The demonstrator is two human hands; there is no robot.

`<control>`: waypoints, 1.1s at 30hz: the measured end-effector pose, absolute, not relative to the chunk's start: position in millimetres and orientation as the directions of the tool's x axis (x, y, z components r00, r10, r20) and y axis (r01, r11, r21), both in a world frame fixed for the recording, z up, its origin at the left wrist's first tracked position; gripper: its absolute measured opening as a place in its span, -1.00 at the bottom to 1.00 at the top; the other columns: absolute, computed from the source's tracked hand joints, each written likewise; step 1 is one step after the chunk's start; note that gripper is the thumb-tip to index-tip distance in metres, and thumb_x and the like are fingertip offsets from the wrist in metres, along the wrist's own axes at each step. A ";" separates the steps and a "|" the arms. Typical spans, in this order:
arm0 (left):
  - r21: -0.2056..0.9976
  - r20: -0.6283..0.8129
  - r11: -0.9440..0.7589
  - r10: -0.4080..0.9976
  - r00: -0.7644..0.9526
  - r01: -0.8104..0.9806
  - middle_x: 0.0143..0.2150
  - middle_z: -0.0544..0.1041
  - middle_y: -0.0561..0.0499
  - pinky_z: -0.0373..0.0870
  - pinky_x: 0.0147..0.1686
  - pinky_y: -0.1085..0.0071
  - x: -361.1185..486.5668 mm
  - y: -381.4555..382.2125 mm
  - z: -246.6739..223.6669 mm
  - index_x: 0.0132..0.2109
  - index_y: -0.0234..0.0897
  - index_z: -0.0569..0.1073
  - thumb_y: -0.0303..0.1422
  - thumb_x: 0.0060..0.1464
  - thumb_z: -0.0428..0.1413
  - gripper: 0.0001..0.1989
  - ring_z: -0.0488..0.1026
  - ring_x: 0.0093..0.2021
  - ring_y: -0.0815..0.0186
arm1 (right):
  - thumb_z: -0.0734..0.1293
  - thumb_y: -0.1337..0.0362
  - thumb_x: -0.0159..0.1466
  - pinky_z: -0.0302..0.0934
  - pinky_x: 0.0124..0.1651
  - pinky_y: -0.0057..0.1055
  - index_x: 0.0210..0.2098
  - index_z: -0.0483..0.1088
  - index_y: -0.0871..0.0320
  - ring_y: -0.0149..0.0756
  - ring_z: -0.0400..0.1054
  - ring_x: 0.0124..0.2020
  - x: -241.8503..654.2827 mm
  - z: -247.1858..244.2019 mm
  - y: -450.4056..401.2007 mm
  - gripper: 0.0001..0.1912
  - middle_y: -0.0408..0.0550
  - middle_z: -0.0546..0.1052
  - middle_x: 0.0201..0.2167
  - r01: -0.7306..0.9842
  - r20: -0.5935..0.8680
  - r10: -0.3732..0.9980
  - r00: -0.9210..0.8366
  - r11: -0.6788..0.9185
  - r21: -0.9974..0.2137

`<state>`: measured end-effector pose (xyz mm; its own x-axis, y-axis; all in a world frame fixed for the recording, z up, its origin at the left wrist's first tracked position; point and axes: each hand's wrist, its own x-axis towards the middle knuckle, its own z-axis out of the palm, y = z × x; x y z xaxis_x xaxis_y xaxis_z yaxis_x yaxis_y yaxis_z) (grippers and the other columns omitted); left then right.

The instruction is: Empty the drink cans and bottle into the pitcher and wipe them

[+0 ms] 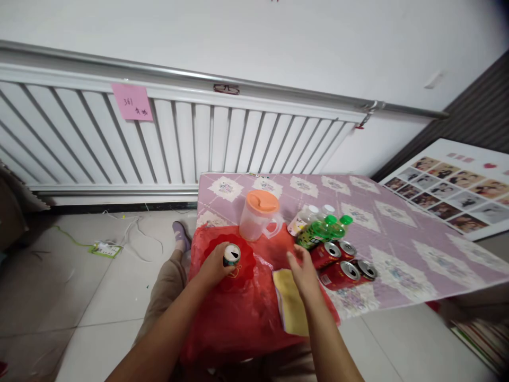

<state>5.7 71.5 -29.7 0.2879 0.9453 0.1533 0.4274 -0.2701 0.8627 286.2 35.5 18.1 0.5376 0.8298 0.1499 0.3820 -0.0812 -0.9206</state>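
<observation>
My left hand (pixel 215 265) is wrapped round an opened can (pixel 231 255) with a dark green side, above a round red plate (pixel 248 265) with a scalloped rim. My right hand (pixel 301 263) hangs with its fingers apart and nothing in them, over the top of a folded yellow cloth (pixel 294 307). Just right of that hand stand several red cans (pixel 339 276), with green-capped bottles (pixel 318 232) and white-capped bottles (pixel 300 221) behind them. A clear pitcher (pixel 251 223) with an orange lid is upright behind the plate.
Red plastic sheeting (pixel 226 329) covers the near left part of a table with a purple patterned cloth (pixel 397 254). A white radiator (pixel 234 138) lies behind it. A photo board (pixel 449 185) leans at the right. A power strip (pixel 105 249) rests on the floor at left.
</observation>
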 end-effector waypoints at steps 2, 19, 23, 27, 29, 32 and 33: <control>0.861 0.149 -0.274 0.941 0.303 0.429 0.19 0.40 -0.14 0.24 0.25 0.09 5.4 72.5 -30.5 0.18 -0.24 0.27 -0.53 -0.14 0.26 -0.30 0.35 0.21 0.11 | 0.38 0.05 -0.01 -0.02 0.26 0.12 -0.07 0.41 0.19 0.11 0.25 0.15 287.4 7.0 3.2 -0.45 0.20 0.47 0.03 0.457 0.136 0.832 0.539 -0.154 -0.876; 0.714 0.073 -0.158 0.986 0.152 0.682 0.23 0.34 -0.21 0.22 0.22 0.03 12.9 67.0 -24.9 0.26 -0.23 0.19 -0.35 -0.17 0.36 -0.15 0.28 0.27 -0.02 | 0.12 0.14 0.34 0.25 0.04 0.10 0.26 0.24 -0.01 0.09 0.07 0.29 273.4 -29.4 -53.2 -0.49 0.06 0.22 0.33 0.873 -0.038 0.903 0.427 -0.423 -0.242; 0.674 0.074 -0.154 0.987 0.142 0.722 0.20 0.36 -0.21 0.24 0.19 -0.01 13.0 63.3 -23.1 0.24 -0.22 0.22 -0.28 -0.17 0.37 -0.17 0.31 0.23 -0.04 | 0.12 0.17 0.31 0.23 0.07 0.06 0.20 0.32 0.08 0.10 0.15 0.24 281.7 -42.1 -53.3 -0.50 0.11 0.29 0.27 0.872 0.052 0.913 0.404 -0.367 -0.325; 0.706 0.120 -0.198 0.980 0.162 0.680 0.24 0.33 -0.22 0.22 0.22 -0.03 8.9 62.4 -24.8 0.26 -0.23 0.20 -0.30 -0.19 0.37 -0.13 0.26 0.28 -0.05 | 0.15 0.14 0.24 0.13 0.20 0.02 0.08 0.40 0.14 0.00 0.26 0.17 299.1 -60.4 -51.2 -0.51 0.16 0.43 0.13 0.843 0.233 0.903 0.361 -0.209 -0.496; 0.725 0.140 -0.221 0.975 0.175 0.652 0.25 0.33 -0.22 0.21 0.24 -0.03 6.1 62.1 -25.6 0.27 -0.24 0.20 -0.31 -0.18 0.36 -0.13 0.26 0.28 -0.05 | 0.15 0.07 0.21 0.09 0.24 0.03 0.06 0.40 0.17 0.00 0.28 0.16 308.0 -63.3 -51.5 -0.48 0.17 0.46 0.09 0.797 0.277 0.885 0.375 -0.155 -0.584; 0.756 0.139 -0.217 0.975 0.173 0.617 0.25 0.36 -0.23 0.19 0.25 -0.05 2.2 61.5 -25.6 0.26 -0.27 0.22 -0.35 -0.19 0.37 -0.14 0.28 0.28 -0.07 | 0.16 0.01 0.19 0.09 0.24 0.04 0.06 0.39 0.20 0.03 0.29 0.15 317.4 -51.6 -54.9 -0.44 0.20 0.46 0.09 0.709 0.276 0.837 0.473 -0.175 -0.683; 0.767 0.133 -0.209 0.977 0.168 0.607 0.25 0.36 -0.23 0.19 0.26 -0.05 1.1 61.3 -25.3 0.26 -0.26 0.22 -0.36 -0.19 0.37 -0.14 0.28 0.27 -0.07 | 0.17 0.01 0.18 0.10 0.24 0.03 0.07 0.39 0.19 0.03 0.29 0.15 318.9 -43.3 -56.3 -0.43 0.19 0.46 0.10 0.684 0.278 0.814 0.509 -0.187 -0.705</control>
<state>1.1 61.3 -25.3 0.1683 0.9768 0.1327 0.6073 -0.2087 0.7666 318.9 -56.3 -43.3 0.5094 0.8145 0.2777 0.6836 -0.1870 -0.7055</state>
